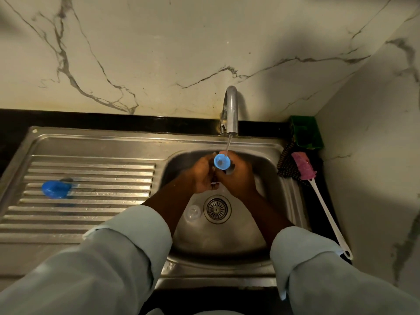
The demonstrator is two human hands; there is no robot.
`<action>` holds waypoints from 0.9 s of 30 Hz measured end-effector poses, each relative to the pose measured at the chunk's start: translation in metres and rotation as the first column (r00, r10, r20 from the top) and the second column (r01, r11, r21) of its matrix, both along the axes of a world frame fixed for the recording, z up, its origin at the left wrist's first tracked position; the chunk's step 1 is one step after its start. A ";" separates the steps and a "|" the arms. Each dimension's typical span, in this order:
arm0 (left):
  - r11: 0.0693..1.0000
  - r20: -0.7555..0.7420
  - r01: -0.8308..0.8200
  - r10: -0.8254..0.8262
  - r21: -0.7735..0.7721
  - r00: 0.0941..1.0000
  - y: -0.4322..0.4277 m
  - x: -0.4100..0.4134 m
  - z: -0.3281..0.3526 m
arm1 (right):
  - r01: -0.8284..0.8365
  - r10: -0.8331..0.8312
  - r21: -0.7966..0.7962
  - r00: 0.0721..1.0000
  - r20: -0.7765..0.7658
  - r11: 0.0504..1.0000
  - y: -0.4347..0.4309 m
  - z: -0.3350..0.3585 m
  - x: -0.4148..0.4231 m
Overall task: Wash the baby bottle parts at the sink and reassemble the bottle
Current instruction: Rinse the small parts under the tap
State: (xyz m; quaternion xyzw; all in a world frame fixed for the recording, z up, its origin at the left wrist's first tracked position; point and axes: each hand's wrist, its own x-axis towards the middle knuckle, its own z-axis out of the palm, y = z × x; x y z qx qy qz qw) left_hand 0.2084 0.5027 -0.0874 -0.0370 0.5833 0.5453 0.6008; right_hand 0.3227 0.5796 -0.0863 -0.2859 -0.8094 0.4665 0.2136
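Over the sink basin (268, 169) my two hands meet under the running tap (231, 110). A small round blue bottle part (221, 161) sits between them, directly below the water stream. My right hand (238, 176) grips it with curled fingers, and my left hand (201, 176) curls against it from the left. A second blue bottle piece (55, 189) lies on the ribbed draining board (91, 214). A clear round part (192, 213) rests in the basin beside the drain (217, 209).
A pink-headed bottle brush (318, 196) with a long white handle lies on the black counter to the right of the sink. A dark scrubber (287, 167) and a green holder (305, 133) sit behind it. Marble walls close the back and right.
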 end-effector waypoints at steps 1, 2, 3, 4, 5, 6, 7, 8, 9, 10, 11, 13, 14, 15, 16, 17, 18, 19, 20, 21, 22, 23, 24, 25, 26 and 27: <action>0.999 0.023 -0.034 0.034 0.003 0.999 0.001 -0.001 0.002 | 0.035 -0.035 0.008 0.999 0.006 0.999 0.001 -0.001 -0.001; 0.998 0.027 -0.067 0.068 -0.005 0.997 0.001 -0.003 0.003 | 0.048 -0.049 0.008 0.999 0.009 0.999 0.001 0.000 -0.002; 0.996 0.013 -0.091 0.092 -0.017 0.996 0.002 -0.005 0.003 | 0.056 -0.056 0.015 0.998 0.005 0.998 0.001 -0.001 -0.002; 0.994 -0.013 -0.102 0.102 -0.029 0.995 0.003 -0.006 0.003 | 0.065 -0.065 0.049 0.998 -0.006 0.997 0.003 -0.001 -0.003; 0.991 -0.045 -0.124 0.122 -0.044 0.991 0.005 -0.006 0.000 | 0.062 -0.062 0.091 0.998 -0.011 0.994 0.004 -0.001 -0.004; 0.986 -0.089 -0.156 0.150 -0.060 0.985 0.005 -0.007 -0.003 | 0.039 -0.039 0.122 0.999 0.005 0.992 0.006 0.000 -0.004; 0.981 -0.126 -0.183 0.175 -0.062 0.977 0.006 -0.008 -0.004 | 0.008 -0.011 0.123 1.000 0.025 0.992 0.008 0.000 -0.004; 0.979 -0.151 -0.196 0.186 -0.056 0.971 0.006 -0.011 -0.004 | -0.009 0.004 0.120 0.999 0.042 0.993 0.010 0.000 -0.005; 0.979 -0.165 -0.201 0.191 -0.046 0.968 0.008 -0.013 -0.003 | -0.004 -0.002 0.128 0.999 0.047 0.992 0.013 0.001 -0.005; 0.980 -0.172 -0.197 0.188 -0.034 0.967 0.009 -0.015 -0.001 | -0.008 0.001 0.134 0.999 0.053 0.991 0.015 0.001 -0.007; 0.980 -0.177 -0.201 0.195 -0.016 0.965 0.012 -0.017 0.001 | -0.039 0.030 0.130 0.997 0.066 0.991 0.017 0.000 -0.007; 0.974 -0.170 -0.225 0.225 0.015 0.959 0.016 -0.018 0.012 | -0.089 0.081 0.094 0.993 0.086 0.992 0.017 -0.002 -0.009; 0.973 -0.178 -0.227 0.229 0.031 0.957 0.019 -0.018 0.018 | -0.074 0.067 0.095 0.995 0.079 0.993 0.016 0.000 -0.009; 0.974 -0.193 -0.222 0.226 0.043 0.955 0.022 -0.019 0.022 | -0.047 0.040 0.103 0.997 0.066 0.994 0.016 0.000 -0.010; 0.977 -0.209 -0.207 0.215 0.059 0.954 0.024 -0.021 0.025 | -0.032 0.026 0.108 0.998 0.056 0.994 0.017 0.001 -0.010; 0.978 -0.223 -0.194 0.206 0.074 0.953 0.025 -0.023 0.027 | -0.036 0.030 0.111 0.998 0.055 0.993 0.018 0.002 -0.011; 0.979 -0.230 -0.183 0.200 0.094 0.952 0.027 -0.024 0.030 | -0.043 0.036 0.120 0.997 0.065 0.992 0.018 0.003 -0.010; 0.978 -0.231 -0.172 0.196 0.118 0.953 0.029 -0.025 0.033 | -0.041 0.032 0.133 0.997 0.069 0.990 0.017 0.005 -0.010; 0.977 -0.230 -0.162 0.190 0.137 0.954 0.032 -0.025 0.035 | -0.030 0.021 0.138 0.998 0.065 0.990 0.016 0.006 -0.010; 0.976 -0.232 -0.152 0.185 0.154 0.955 0.035 -0.026 0.038 | -0.020 0.013 0.138 0.999 0.052 0.990 0.016 0.005 -0.009; 0.976 -0.243 -0.137 0.175 0.169 0.954 0.038 -0.026 0.040 | -0.017 0.012 0.139 0.999 0.035 0.990 0.017 0.005 -0.008; 0.978 -0.270 -0.114 0.159 0.176 0.950 0.040 -0.027 0.041 | -0.015 0.011 0.141 1.000 0.028 0.990 0.017 0.003 -0.007; 0.980 -0.310 -0.091 0.142 0.174 0.940 0.041 -0.028 0.042 | -0.012 0.009 0.142 1.000 0.022 0.990 0.017 0.003 -0.007; 0.984 -0.347 -0.071 0.126 0.166 0.929 0.043 -0.029 0.042 | -0.002 0.001 0.137 1.000 0.013 0.991 0.017 0.000 -0.005; 0.987 -0.381 -0.047 0.104 0.156 0.919 0.044 -0.031 0.041 | 0.007 -0.007 0.131 1.000 -0.002 0.991 0.019 -0.003 -0.004; 0.989 -0.407 -0.027 0.085 0.145 0.910 0.044 -0.031 0.040 | 0.007 -0.005 0.130 1.000 -0.011 0.991 0.020 -0.004 -0.003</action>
